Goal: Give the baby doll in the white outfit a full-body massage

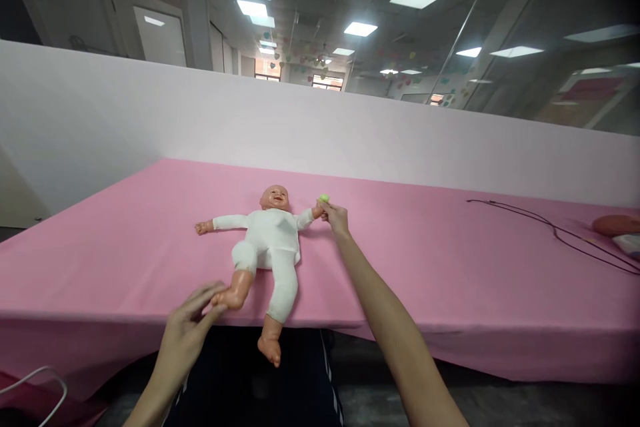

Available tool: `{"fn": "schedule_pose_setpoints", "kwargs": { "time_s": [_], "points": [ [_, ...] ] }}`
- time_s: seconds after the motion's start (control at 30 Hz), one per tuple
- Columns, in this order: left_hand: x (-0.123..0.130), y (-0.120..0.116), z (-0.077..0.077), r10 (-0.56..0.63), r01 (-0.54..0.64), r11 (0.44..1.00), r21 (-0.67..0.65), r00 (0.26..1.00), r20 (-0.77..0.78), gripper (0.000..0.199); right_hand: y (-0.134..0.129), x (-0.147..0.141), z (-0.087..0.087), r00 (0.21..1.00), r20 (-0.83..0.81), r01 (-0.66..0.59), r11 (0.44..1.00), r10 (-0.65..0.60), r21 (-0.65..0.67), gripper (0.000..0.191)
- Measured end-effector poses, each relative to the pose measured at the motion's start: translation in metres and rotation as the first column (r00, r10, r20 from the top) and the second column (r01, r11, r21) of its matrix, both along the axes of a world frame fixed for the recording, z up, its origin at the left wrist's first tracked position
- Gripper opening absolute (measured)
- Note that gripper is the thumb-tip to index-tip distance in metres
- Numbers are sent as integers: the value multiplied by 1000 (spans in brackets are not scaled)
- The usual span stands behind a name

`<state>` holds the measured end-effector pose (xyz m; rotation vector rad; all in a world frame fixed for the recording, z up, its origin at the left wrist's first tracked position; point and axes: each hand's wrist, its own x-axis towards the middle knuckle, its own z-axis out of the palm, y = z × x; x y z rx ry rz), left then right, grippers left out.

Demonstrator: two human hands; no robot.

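The baby doll (267,240) lies on its back on a pink-covered table (425,260), near the table's front edge at about 6 o'clock from the middle of the view. Its head points to 12 o'clock and its arms spread to 9 and 3. It wears a white romper (270,233) with the feet and hands bare. One leg reaches toward the edge, while the other hangs past it, with that foot (269,350) over the drop.

The right hand (335,217) is narrowly pinched at the doll's hand, at 2 o'clock from the torso, and its fingertips grip a small green object (325,198). The object is too small to identify. The doll's hand (316,212) touches the right hand's lower fingers. The left hand (185,337) is at 7 o'clock, half open, with its fingers (213,297) touching the doll's other foot (225,299). No firm grip shows there.

Dark trousers (235,373) show below the table edge. A black cable (555,230) lies on the cloth at 3 o'clock, beside a reddish pad (616,225). A white cord (35,383) curves at 8 o'clock. A pale backdrop (300,133) stands behind the table, and paper hearts (295,63) hang beyond it.
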<state>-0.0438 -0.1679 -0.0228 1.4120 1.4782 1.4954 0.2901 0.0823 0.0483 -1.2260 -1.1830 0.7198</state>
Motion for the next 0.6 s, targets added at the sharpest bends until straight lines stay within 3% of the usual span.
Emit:
{"fn": "schedule_pose_setpoints", "kwargs": {
  "time_s": [0.07,0.13,0.23,0.3,0.37,0.47,0.53,0.6],
  "points": [
    [12,37,23,-10,9,996,88,1000,12,42,-13,-22,10,976,100,-198,978,192,59,39],
    [27,76,39,-49,43,990,136,998,39,41,-30,-46,10,880,315,-391,919,355,58,33],
    [46,121,49,-111,93,988,120,981,157,47,-51,-72,-1,743,563,-460,887,362,37,24],
    [49,127,48,-136,114,986,118,970,202,49,-51,-78,-5,729,611,-431,900,308,60,25],
    [42,112,43,-150,130,985,115,971,188,50,-39,-71,-3,779,562,-386,919,278,81,25],
    [21,55,24,-73,70,997,45,993,88,49,-9,-43,1,931,325,-204,976,168,80,26],
    [9,11,5,-36,37,999,-35,999,24,47,7,-19,-3,986,165,-22,1000,22,-4,28],
    [2,-23,-15,-61,61,995,-84,998,-1,47,16,2,-13,990,97,115,989,-106,-96,30]
  ]
}}
